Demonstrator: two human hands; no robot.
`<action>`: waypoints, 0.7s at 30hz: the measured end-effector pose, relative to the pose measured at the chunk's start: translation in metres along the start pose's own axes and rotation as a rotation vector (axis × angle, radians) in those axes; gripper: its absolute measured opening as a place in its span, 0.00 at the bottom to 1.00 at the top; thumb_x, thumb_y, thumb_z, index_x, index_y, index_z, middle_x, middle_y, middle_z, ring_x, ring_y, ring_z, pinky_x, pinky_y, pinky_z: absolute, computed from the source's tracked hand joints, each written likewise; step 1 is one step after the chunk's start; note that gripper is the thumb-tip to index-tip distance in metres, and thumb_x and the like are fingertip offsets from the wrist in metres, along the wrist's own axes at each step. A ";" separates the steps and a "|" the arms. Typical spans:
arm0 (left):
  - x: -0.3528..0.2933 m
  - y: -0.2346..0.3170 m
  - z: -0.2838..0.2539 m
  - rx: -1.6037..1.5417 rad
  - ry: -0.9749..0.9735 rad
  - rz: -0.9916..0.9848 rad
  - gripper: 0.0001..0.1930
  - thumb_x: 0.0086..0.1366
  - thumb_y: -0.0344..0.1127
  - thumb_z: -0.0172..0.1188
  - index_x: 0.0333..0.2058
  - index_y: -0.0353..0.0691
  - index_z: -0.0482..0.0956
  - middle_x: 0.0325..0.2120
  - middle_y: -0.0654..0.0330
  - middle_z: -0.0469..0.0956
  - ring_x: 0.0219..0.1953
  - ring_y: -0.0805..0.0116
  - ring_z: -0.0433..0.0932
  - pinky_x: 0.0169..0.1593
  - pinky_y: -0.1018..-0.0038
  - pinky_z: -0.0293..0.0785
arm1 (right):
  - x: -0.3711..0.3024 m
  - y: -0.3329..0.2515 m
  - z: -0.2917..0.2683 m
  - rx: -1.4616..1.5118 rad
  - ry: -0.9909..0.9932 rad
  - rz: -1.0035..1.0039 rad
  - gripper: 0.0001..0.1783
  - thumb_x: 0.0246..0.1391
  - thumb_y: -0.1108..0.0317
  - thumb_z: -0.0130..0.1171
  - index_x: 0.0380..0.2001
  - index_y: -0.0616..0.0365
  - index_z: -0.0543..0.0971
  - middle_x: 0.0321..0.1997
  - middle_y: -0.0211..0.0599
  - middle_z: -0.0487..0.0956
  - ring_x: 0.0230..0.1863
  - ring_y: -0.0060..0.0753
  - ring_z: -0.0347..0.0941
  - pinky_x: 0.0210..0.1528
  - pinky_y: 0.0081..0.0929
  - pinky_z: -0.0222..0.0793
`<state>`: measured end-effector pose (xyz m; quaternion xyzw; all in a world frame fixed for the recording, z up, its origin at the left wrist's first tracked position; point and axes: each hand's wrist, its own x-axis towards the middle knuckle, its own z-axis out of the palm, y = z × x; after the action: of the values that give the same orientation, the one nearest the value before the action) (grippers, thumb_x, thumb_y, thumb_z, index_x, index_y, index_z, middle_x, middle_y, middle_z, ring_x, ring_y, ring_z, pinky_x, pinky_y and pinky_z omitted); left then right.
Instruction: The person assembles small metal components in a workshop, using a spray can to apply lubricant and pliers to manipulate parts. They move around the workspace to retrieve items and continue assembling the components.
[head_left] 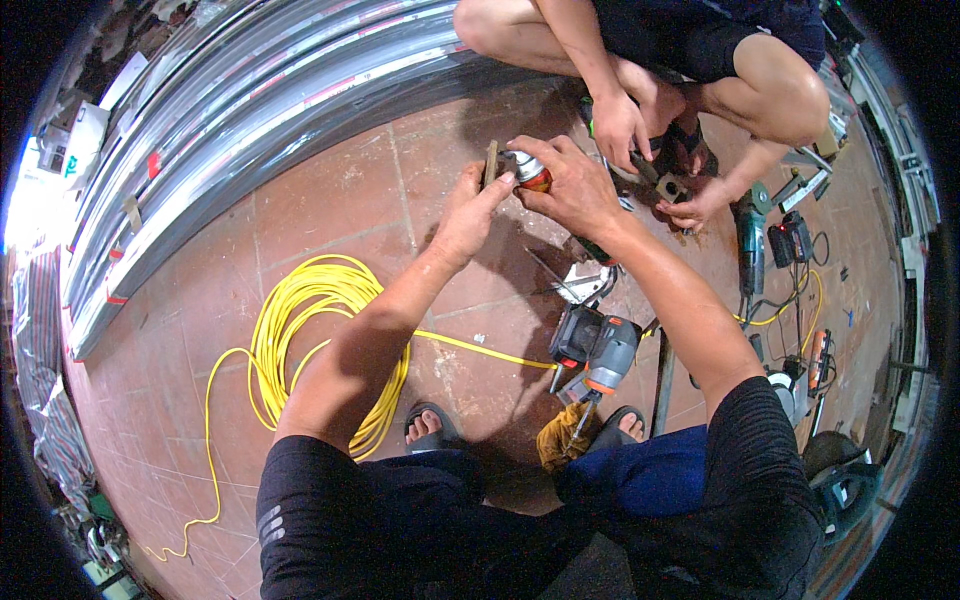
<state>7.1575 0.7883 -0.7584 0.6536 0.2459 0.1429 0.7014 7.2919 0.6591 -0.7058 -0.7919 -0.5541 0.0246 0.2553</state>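
Observation:
Out in front of me, at arm's length, my left hand point(468, 212) pinches a flat, rusty-brown metal piece point(491, 163) standing on edge. Close beside it, my right hand point(575, 187) is wrapped around a spray can point(537, 180) with a silver top and a red-orange body. The can's top end points toward the metal piece, and my fingers cover much of both. Just to the right, a co-worker's hands point(690, 208) hold a dark metal part point(670, 187) with a round hole.
Yellow cable point(320, 300) lies coiled on the tiled floor point(180, 400) at left. Long wrapped metal profiles point(300, 90) are stacked behind it. A cordless drill point(612, 352) lies near my right foot, beside a brown cloth point(562, 437). An angle grinder point(750, 245) lies farther right.

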 end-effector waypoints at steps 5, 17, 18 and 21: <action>0.000 -0.003 0.002 0.065 0.047 0.079 0.30 0.62 0.49 0.61 0.52 0.27 0.70 0.44 0.50 0.76 0.47 0.64 0.74 0.53 0.69 0.68 | -0.003 -0.001 -0.001 -0.016 -0.028 -0.010 0.33 0.44 0.57 0.68 0.57 0.37 0.72 0.41 0.43 0.73 0.41 0.52 0.76 0.42 0.44 0.74; -0.009 0.009 0.004 0.235 0.019 0.157 0.32 0.56 0.47 0.68 0.51 0.26 0.72 0.43 0.46 0.78 0.45 0.59 0.77 0.52 0.67 0.71 | -0.006 0.000 -0.006 -0.102 -0.044 -0.019 0.34 0.44 0.53 0.68 0.58 0.34 0.72 0.40 0.40 0.73 0.37 0.49 0.78 0.37 0.42 0.77; -0.008 0.011 0.003 0.363 0.044 0.192 0.33 0.55 0.47 0.69 0.51 0.27 0.73 0.43 0.45 0.77 0.46 0.56 0.76 0.53 0.66 0.71 | -0.007 0.000 -0.007 -0.104 -0.045 -0.020 0.34 0.44 0.53 0.68 0.58 0.34 0.72 0.40 0.40 0.73 0.37 0.49 0.78 0.37 0.42 0.77; -0.009 0.017 0.001 0.729 0.116 0.305 0.33 0.52 0.47 0.71 0.50 0.28 0.74 0.46 0.43 0.74 0.49 0.48 0.74 0.55 0.61 0.70 | -0.010 0.002 -0.008 -0.132 -0.035 -0.056 0.34 0.44 0.53 0.69 0.58 0.33 0.72 0.39 0.40 0.72 0.36 0.48 0.78 0.37 0.41 0.77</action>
<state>7.1528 0.7842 -0.7405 0.8796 0.2198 0.1851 0.3791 7.2921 0.6469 -0.7021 -0.7907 -0.5809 -0.0051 0.1935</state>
